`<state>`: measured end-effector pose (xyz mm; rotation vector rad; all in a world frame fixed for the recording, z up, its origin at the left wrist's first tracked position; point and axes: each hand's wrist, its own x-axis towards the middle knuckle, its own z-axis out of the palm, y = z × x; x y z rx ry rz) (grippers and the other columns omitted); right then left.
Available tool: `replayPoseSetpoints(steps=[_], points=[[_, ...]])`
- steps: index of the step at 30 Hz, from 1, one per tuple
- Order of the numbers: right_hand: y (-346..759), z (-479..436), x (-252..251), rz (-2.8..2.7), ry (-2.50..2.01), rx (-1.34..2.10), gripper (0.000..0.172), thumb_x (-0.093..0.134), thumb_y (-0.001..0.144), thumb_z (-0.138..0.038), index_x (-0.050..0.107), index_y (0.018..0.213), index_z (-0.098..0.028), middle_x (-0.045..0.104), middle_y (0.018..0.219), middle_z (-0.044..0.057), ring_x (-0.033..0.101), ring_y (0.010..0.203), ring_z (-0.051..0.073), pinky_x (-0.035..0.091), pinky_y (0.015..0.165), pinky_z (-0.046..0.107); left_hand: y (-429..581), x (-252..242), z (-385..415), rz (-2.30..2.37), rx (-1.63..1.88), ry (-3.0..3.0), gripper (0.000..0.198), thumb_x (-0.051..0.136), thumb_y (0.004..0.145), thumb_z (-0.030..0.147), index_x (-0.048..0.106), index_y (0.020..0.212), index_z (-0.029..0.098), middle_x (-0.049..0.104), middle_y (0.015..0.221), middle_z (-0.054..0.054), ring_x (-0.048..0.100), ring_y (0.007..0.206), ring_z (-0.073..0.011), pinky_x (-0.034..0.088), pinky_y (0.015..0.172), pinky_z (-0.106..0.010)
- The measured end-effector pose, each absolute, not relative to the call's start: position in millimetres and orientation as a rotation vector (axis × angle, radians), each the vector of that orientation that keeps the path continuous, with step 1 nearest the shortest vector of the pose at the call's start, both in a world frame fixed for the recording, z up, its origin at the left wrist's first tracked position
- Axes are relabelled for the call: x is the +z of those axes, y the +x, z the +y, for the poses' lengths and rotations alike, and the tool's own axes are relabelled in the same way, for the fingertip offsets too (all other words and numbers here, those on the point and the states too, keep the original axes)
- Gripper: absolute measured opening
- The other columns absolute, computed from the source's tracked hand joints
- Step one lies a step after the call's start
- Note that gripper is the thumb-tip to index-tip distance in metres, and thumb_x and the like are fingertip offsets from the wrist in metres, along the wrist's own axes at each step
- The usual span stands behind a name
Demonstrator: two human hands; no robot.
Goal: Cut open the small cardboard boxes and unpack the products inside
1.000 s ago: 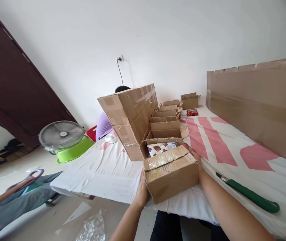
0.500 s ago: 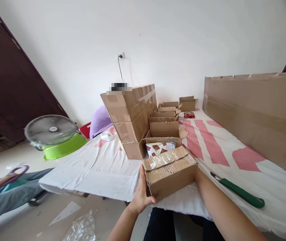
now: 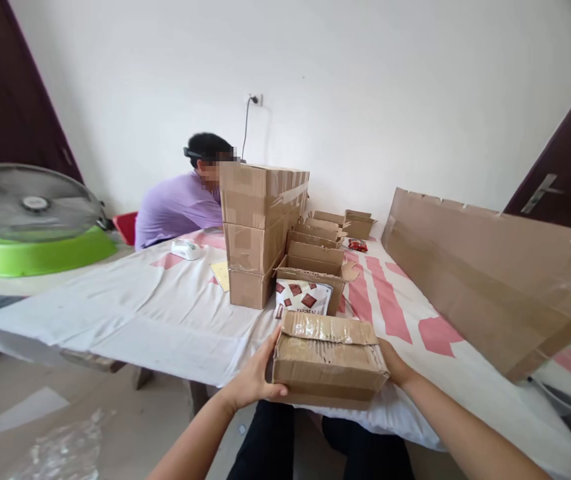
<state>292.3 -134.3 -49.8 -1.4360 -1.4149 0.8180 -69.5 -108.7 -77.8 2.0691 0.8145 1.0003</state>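
Observation:
A taped cardboard box [image 3: 328, 373] sits between my two hands at the near edge of the table. My left hand [image 3: 253, 377] grips its left end, the thumb low on the near side. Around the right end is my right hand [image 3: 393, 360], its fingers mostly hidden behind the box. Just beyond lies a white packet with brown squares [image 3: 303, 297], in front of an open cardboard box [image 3: 310, 262]. To the left of that, closed cardboard boxes [image 3: 248, 243] stand stacked.
More open boxes [image 3: 360, 223] and a small red packet [image 3: 357, 245] are farther back. A large cardboard panel [image 3: 465, 267] stands on the right. A co-worker in purple [image 3: 175, 207] leans at the far left side. A fan [image 3: 33, 203] rests over a green basin [image 3: 50, 253].
The box between my hands has turned nearly square to me. My view has shifted, bringing the co-worker's head and upper body into sight; the green cutter is out of sight.

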Motion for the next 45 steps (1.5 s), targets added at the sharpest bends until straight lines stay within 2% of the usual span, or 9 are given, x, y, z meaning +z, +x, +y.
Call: replayPoseSetpoints(steps=[4, 11, 13, 18, 22, 26, 31, 37, 45], points=[[349.5, -177.6, -41.3, -1.567, -1.761, 0.434, 0.022, 0.074, 0.070, -0.035, 0.071, 0.088, -0.022, 0.069, 0.100, 0.010, 0.060, 0.107, 0.036, 0.042, 0.101, 0.055, -68.3, -72.7, -111.0, 0.815, 1.008, 2.079, 0.123, 0.076, 0.062, 0.070, 0.014, 0.157, 0.023, 0.028, 0.160, -0.019, 0.032, 0.144, -0.0428, 0.031, 0.113, -0.060], [383.5, -212.1, -45.0, -1.690, -1.989, 0.097, 0.016, 0.060, 0.067, -0.039, 0.065, 0.077, -0.027, 0.069, 0.078, 0.008, 0.068, 0.075, 0.032, 0.054, 0.072, 0.046, -67.4, -69.3, -112.1, 0.803, 1.045, 2.070, 0.122, 0.081, 0.060, 0.064, 0.016, 0.157, 0.026, 0.032, 0.159, -0.016, 0.037, 0.142, -0.0390, 0.034, 0.113, -0.055], [377.1, -204.6, -32.1, -1.705, -1.976, -0.003, 0.020, 0.055, 0.073, -0.041, 0.063, 0.083, -0.026, 0.069, 0.085, 0.010, 0.068, 0.079, 0.032, 0.054, 0.070, 0.044, -67.6, -70.1, -111.5, 0.800, 1.038, 2.070, 0.123, 0.081, 0.060, 0.063, 0.015, 0.157, 0.025, 0.030, 0.160, -0.016, 0.035, 0.143, -0.0387, 0.033, 0.114, -0.054], [319.2, -183.0, 42.0, -1.873, -1.734, -0.208, 0.046, 0.046, 0.090, -0.046, 0.050, 0.130, -0.024, 0.062, 0.128, 0.013, 0.058, 0.118, 0.030, 0.049, 0.096, 0.044, -68.0, -68.6, -112.4, 0.804, 1.025, 2.045, 0.122, 0.081, 0.061, 0.062, 0.016, 0.157, 0.025, 0.029, 0.160, -0.015, 0.033, 0.144, -0.0385, 0.030, 0.115, -0.055], [242.9, -182.6, 93.3, -2.318, -1.446, -0.033, 0.039, 0.049, 0.095, -0.041, 0.052, 0.133, -0.029, 0.065, 0.123, 0.008, 0.065, 0.108, 0.025, 0.053, 0.091, 0.038, -67.3, -67.0, -113.6, 0.801, 1.052, 2.032, 0.121, 0.082, 0.060, 0.061, 0.017, 0.156, 0.026, 0.032, 0.159, -0.014, 0.034, 0.144, -0.0379, 0.030, 0.116, -0.054], [192.7, -179.9, 104.3, -2.595, -1.384, 0.045, 0.042, 0.041, 0.099, -0.035, 0.052, 0.139, -0.028, 0.066, 0.118, 0.009, 0.066, 0.101, 0.026, 0.056, 0.085, 0.039, -66.6, -69.8, -112.2, 0.785, 1.063, 2.034, 0.122, 0.082, 0.060, 0.060, 0.017, 0.157, 0.026, 0.032, 0.159, -0.014, 0.034, 0.144, -0.0382, 0.029, 0.116, -0.053], [165.1, -179.1, 99.5, -2.718, -1.605, -0.118, 0.042, 0.040, 0.100, -0.029, 0.055, 0.138, -0.022, 0.066, 0.122, 0.013, 0.065, 0.108, 0.030, 0.054, 0.090, 0.044, -66.1, -76.5, -107.9, 0.770, 0.985, 2.015, 0.129, 0.079, 0.058, 0.069, 0.009, 0.158, 0.025, 0.022, 0.163, -0.015, 0.024, 0.148, -0.0383, 0.023, 0.119, -0.053], [139.6, -191.2, 103.2, -2.702, -1.882, -0.312, 0.040, 0.040, 0.102, -0.025, 0.054, 0.138, -0.017, 0.068, 0.118, 0.015, 0.065, 0.109, 0.031, 0.051, 0.095, 0.046, -65.6, -78.4, -106.2, 0.775, 0.926, 1.997, 0.134, 0.078, 0.055, 0.074, 0.007, 0.157, 0.024, 0.017, 0.164, -0.015, 0.021, 0.149, -0.0381, 0.027, 0.119, -0.049], [143.6, -203.0, 98.7, -2.710, -2.030, -0.511, 0.043, 0.039, 0.102, -0.026, 0.050, 0.142, -0.014, 0.068, 0.112, 0.016, 0.071, 0.087, 0.029, 0.058, 0.069, 0.040, -65.4, -70.3, -110.5, 0.786, 0.950, 1.998, 0.129, 0.077, 0.058, 0.073, 0.010, 0.157, 0.023, 0.024, 0.162, -0.015, 0.025, 0.148, -0.0362, 0.020, 0.121, -0.049]])
